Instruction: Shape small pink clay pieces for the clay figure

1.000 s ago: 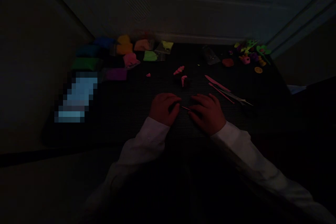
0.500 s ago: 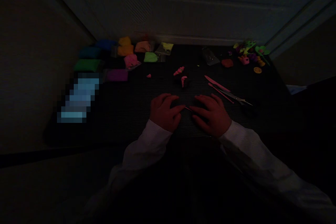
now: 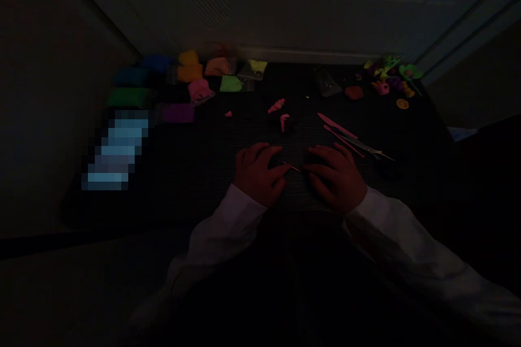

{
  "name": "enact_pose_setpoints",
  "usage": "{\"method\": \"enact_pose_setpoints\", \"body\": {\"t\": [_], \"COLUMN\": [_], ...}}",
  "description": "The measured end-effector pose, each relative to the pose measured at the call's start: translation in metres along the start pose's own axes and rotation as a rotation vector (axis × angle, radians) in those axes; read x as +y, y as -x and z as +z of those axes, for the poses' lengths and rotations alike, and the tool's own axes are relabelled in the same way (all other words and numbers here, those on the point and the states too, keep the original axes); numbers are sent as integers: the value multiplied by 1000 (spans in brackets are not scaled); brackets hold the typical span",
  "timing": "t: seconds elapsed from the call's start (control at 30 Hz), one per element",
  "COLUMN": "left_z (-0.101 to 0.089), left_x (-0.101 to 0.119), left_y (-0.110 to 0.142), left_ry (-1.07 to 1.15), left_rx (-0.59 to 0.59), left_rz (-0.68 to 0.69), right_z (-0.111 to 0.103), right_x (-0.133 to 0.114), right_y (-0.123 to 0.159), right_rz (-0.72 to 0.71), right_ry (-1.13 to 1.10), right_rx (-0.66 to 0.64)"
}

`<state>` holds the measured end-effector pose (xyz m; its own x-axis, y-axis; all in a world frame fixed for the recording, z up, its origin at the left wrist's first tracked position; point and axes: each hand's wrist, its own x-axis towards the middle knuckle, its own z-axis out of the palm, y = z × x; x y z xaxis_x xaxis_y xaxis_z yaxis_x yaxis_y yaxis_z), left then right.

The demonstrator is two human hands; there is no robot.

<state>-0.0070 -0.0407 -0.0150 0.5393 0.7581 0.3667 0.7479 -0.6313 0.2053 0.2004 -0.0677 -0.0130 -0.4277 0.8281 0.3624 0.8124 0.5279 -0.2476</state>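
Observation:
Between my two hands a thin pink strand [image 3: 296, 168], apparently of modelling clay, lies on the dark table. My left hand [image 3: 260, 174] is open, fingers stretched out, with the index fingertip resting over the strand. Just right of the strand's end, my right hand [image 3: 337, 178] is spread with its fingertips down on the tabletop and nothing in it. Beyond the hands are two shaped pink clay pieces, a bumpy one [image 3: 277, 105] and a curved one [image 3: 284, 122] on something dark. A small pink lump [image 3: 228, 114] sits to their left.
A pink plastic knife [image 3: 336, 125], a thin pink tool [image 3: 344, 141] and scissors [image 3: 368, 149] lie right. Bagged coloured clay, including a purple pack [image 3: 178, 113], lines the back left, near a blurred bright screen [image 3: 116, 149]. Clay flowers [image 3: 388, 73] and a red lump [image 3: 354, 92] are back right.
My right hand has moved slightly right, off the strand, so more of the strand shows. My left hand stays over it. The view has shifted a little.

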Motion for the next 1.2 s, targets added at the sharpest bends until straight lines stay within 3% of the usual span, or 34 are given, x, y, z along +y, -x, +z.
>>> {"method": "enact_pose_setpoints", "body": {"t": [0.7,0.9,1.2], "left_z": [3,4,2], "left_x": [1,-2,-1], "left_y": [4,4,3], "left_ry": [30,34,13], "left_rx": [22,84,31], "left_rz": [14,-19,-35], "right_z": [2,-2,-4], "right_x": [1,-6,-11], "right_y": [-1,-4,-7], "right_rz": [53,-21,-50], "right_ry": [-39,31,123], "right_rx": [7,-105,-222]}}
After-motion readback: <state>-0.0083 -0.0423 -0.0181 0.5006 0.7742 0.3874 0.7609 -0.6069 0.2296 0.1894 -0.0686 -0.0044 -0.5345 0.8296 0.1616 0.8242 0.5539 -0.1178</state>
